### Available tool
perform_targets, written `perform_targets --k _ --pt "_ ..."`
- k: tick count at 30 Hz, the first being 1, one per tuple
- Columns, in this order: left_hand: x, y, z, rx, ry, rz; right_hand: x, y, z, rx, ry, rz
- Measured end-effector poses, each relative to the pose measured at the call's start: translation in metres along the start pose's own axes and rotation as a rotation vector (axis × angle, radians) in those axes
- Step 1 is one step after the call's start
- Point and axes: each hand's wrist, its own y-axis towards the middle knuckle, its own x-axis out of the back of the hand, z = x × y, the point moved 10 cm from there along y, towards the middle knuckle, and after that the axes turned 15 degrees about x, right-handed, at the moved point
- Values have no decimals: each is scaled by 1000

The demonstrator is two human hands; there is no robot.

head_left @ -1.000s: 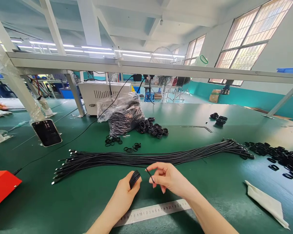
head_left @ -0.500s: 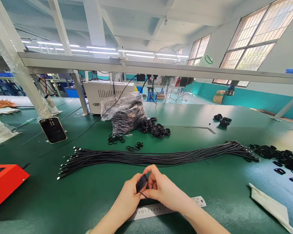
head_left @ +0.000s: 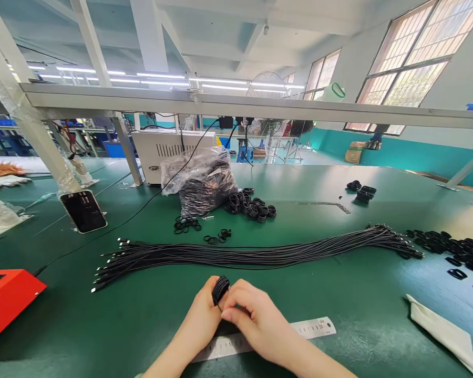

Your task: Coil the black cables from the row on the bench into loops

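Observation:
A small bundle of black cable [head_left: 220, 290], wound in tight loops, is held above the front of the green bench. Fingers and thumb of my left hand [head_left: 200, 321] are closed around its lower part. My right hand [head_left: 258, 321] is closed against the lower right side of the coil, its thumb and fingertips pinched at the cable; the exact spot they grip is partly hidden. Beneath both hands lies a steel ruler [head_left: 314, 328], its middle covered by the right hand. Just beyond them a long bundle of straight black cables [head_left: 236, 255] stretches across the bench.
Behind the cables are a plastic bag [head_left: 207, 189], coiled cables [head_left: 256, 208] and small black rings [head_left: 187, 224]. More black rings [head_left: 453, 249] lie at right, near a pale cloth [head_left: 443, 331]. A phone [head_left: 83, 211] and a red box [head_left: 11, 302] are at left.
Both hands have shifted slightly left with the coil, which now shows its loops more upright. The right fingers have come in closer to it, and the loose cable end has dropped from sight.

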Motion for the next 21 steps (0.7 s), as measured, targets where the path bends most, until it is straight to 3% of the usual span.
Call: perform_targets --k 4,9,13,16,19,21 --pt "-18 -4 -2 83 -78 177 22 -2 -31 -172 -13 -24" --pt "-27 -21 -6 183 -164 341 14 -9 -61 -335 279 1" --pt "-30 -27 -6 255 -299 506 14 -7 -57 -344 469 -75" --pt "-36 -29 -3 268 -305 606 5 -4 -43 -319 581 -26" --pt "-41 -28 1 284 -281 637 -6 -4 -38 -317 664 20" --pt "-41 -26 1 271 -283 601 -8 -5 -42 -341 703 -28"
